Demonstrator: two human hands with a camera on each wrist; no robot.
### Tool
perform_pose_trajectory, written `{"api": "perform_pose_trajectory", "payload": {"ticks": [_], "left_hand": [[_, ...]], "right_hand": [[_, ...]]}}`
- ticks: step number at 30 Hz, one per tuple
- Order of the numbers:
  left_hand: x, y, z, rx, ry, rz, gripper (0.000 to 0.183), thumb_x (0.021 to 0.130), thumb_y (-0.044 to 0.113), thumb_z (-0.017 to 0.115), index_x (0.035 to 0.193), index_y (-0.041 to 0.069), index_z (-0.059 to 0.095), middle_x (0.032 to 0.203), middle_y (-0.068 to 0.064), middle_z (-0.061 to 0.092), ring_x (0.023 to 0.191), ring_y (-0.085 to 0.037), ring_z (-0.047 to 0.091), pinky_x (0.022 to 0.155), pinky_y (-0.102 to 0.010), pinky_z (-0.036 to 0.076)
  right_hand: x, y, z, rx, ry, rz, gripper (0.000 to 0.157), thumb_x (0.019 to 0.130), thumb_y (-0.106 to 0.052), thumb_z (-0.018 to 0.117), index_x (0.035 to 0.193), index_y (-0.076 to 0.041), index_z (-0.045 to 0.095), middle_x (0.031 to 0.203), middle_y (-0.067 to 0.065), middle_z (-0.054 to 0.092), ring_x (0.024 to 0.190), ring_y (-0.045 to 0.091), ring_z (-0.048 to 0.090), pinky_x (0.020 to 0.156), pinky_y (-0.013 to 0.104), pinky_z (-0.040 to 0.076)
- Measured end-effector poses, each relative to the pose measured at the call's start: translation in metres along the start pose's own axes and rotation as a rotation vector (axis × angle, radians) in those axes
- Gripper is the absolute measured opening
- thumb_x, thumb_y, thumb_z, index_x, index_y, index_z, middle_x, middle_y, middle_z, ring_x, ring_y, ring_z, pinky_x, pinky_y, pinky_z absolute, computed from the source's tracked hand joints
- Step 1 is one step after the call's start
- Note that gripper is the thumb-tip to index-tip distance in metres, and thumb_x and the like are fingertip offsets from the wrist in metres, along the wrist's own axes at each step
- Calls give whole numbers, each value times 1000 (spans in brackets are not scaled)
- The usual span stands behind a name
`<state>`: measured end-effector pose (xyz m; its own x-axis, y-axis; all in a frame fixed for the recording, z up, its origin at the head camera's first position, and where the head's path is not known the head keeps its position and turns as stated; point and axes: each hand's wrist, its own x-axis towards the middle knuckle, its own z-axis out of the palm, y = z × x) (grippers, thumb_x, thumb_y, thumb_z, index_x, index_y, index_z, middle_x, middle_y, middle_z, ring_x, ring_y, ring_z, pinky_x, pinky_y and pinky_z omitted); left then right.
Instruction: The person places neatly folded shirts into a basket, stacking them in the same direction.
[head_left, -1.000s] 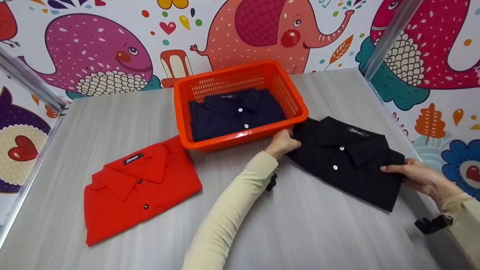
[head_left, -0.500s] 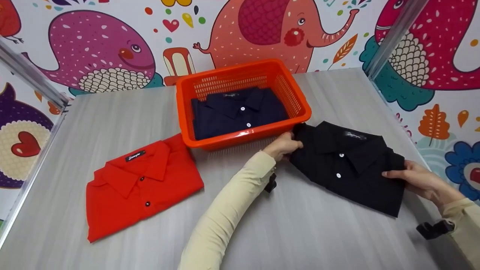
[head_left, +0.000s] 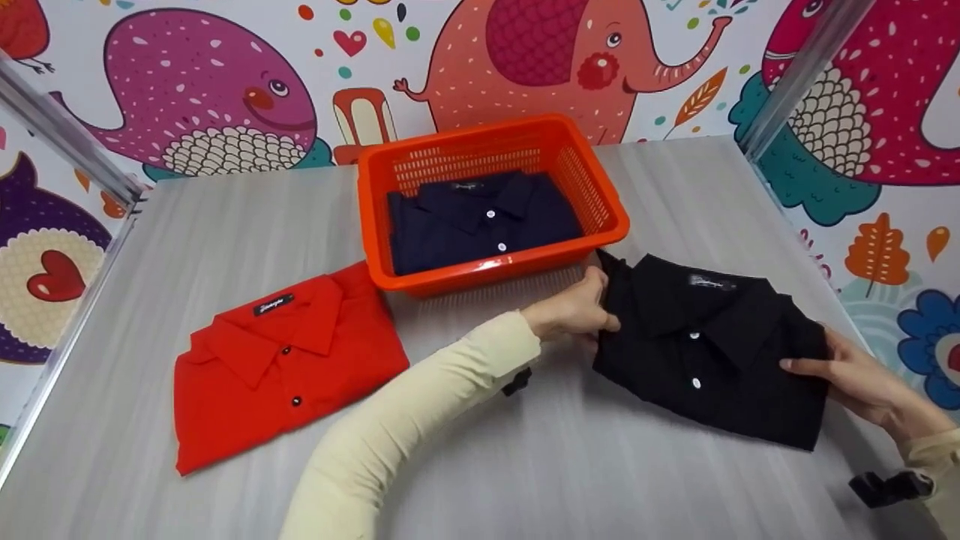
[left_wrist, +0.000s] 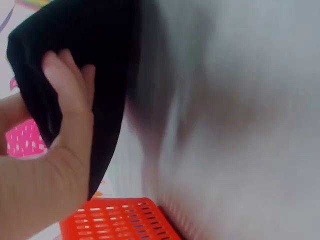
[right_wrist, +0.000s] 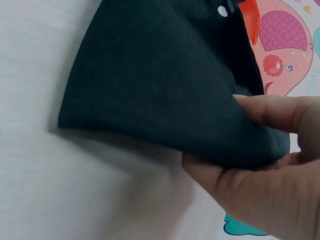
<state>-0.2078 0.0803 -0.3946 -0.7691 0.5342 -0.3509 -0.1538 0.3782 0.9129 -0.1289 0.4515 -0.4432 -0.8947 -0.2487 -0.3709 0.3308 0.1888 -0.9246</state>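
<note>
A folded black shirt with white buttons is held at both sides, slightly raised off the table in the wrist views. My left hand grips its left edge, with fingers tucked under the cloth in the left wrist view. At the opposite edge my right hand pinches it, thumb on top and fingers beneath, as the right wrist view shows. Behind my left hand stands an orange basket with a folded navy shirt lying inside. A folded red shirt with dark buttons lies on the table to the left.
The grey wood-grain table is bordered by a printed wall at the back and panels at both sides. Metal posts stand at the back corners. The red shirt's upper corner meets the basket's front left.
Both hands have drawn the black shirt toward me and slightly right, away from the basket. Its left side has bunched a little. The basket and red shirt stay put; the view shifts slightly.
</note>
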Motion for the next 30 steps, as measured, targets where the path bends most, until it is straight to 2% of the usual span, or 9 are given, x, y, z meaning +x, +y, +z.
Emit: {"api": "perform_pose_trajectory", "payload": {"ticks": [4,5,8,11,14,15,21,26,30], "left_hand": [[-19,-5,-6,-4,-55,43,48,81,-12,66,112,6,34,99,-9,41,84,-19,50,55,-26,47],[-24,-6,-8,-9,-65,54,51,81,-12,66,115,5,33,106,-10,43,90,-18,50,61,-25,47],[-38,-11,-12,-35,-88,68,57,81,-13,65,121,6,29,110,-12,43,90,-20,54,63,-31,53],[-50,-15,-18,-84,-104,67,61,83,-14,63,125,9,26,104,-16,51,79,-23,62,66,-41,57],[-60,-17,-27,-126,-109,65,63,84,-14,61,128,12,24,89,-17,54,62,-27,62,60,-50,56],[-63,-17,-31,-126,-109,71,63,85,-14,61,129,13,24,91,-17,56,64,-26,63,61,-51,56],[-82,-22,-58,-87,-71,119,63,88,-7,61,132,13,22,86,-17,62,63,-27,64,61,-50,56],[-96,-27,-79,-71,-26,165,60,90,-5,59,133,10,21,103,-18,58,74,-24,65,60,-48,56],[-104,-29,-96,-44,17,171,51,92,-2,57,126,11,21,80,-12,54,69,-26,63,59,-43,56]], "right_hand": [[-5,-7,9,-146,47,-54,73,96,-2,56,147,3,4,135,0,44,105,-5,48,83,15,46],[-6,-10,12,-189,64,-69,73,96,-3,57,148,2,5,135,1,42,105,-6,47,83,14,45],[-8,-19,20,-270,97,-143,66,95,0,57,147,-7,18,135,1,41,105,-5,46,83,12,43],[-8,-27,28,-292,102,-258,58,92,7,57,138,-17,31,125,-14,46,106,-2,49,83,12,44],[-5,-38,38,-302,96,-339,57,91,11,56,136,-17,35,126,-11,48,106,1,49,84,11,43],[-4,-42,41,-295,88,-363,57,90,12,56,135,-16,36,125,-10,49,105,2,49,84,12,43],[11,-72,61,-200,53,-492,47,87,20,54,125,-6,43,113,0,57,95,8,54,78,15,47],[29,-92,79,-247,78,-523,47,87,18,57,124,-7,44,111,-1,58,93,8,55,78,15,47],[45,-109,93,-336,87,-527,46,88,15,58,125,-6,40,112,-2,56,96,7,54,79,15,46]]}}
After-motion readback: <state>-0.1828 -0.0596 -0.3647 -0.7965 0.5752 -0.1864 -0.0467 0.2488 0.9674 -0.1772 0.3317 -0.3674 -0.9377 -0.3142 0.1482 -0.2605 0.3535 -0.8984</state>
